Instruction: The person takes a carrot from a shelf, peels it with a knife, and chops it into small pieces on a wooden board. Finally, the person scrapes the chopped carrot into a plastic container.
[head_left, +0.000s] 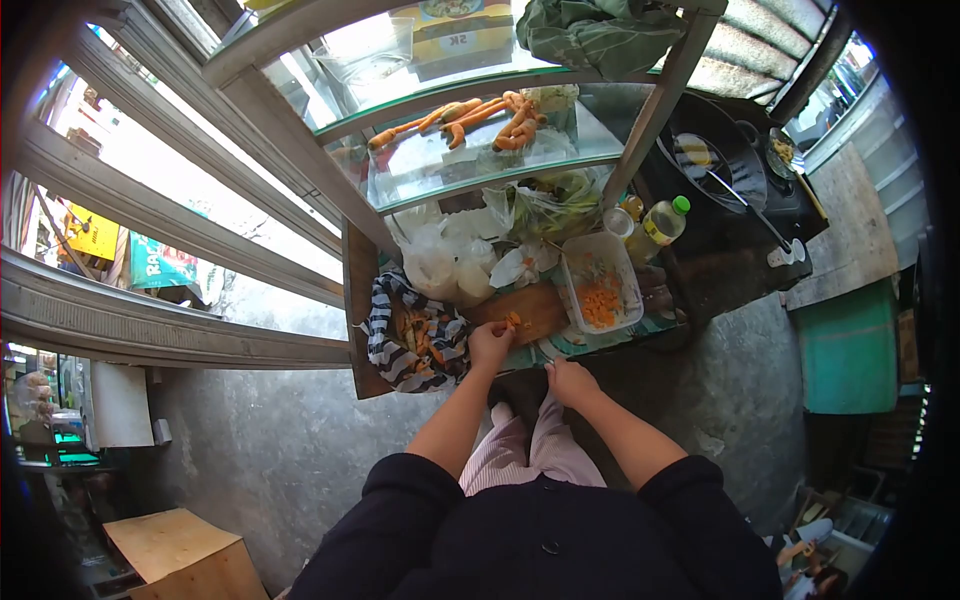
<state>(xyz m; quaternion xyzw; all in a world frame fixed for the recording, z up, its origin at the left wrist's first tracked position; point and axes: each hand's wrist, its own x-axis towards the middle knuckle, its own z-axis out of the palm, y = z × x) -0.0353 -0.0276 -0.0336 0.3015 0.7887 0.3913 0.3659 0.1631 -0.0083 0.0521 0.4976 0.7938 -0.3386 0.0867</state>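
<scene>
My left hand (489,346) rests at the near left of a wooden cutting board (540,307), fingers pinched on a small piece of carrot (513,320). Just right of it, my right hand (572,381) is closed around the handle of a knife (546,352), whose pale blade shows only in part. Beyond the board's right side stands a clear plastic container (628,275) holding chopped carrot (600,303). To the left of my left hand, a black-and-white striped plastic bag (386,350) lies open with peelings (425,335) inside.
Whole carrots (470,118) lie on a glass shelf above. Filled plastic bags (435,262) and leafy greens (562,205) stand behind the board. A green-capped bottle (664,221) is at the right, near a stove with a black wok (715,165). Wooden posts (250,105) rise at left.
</scene>
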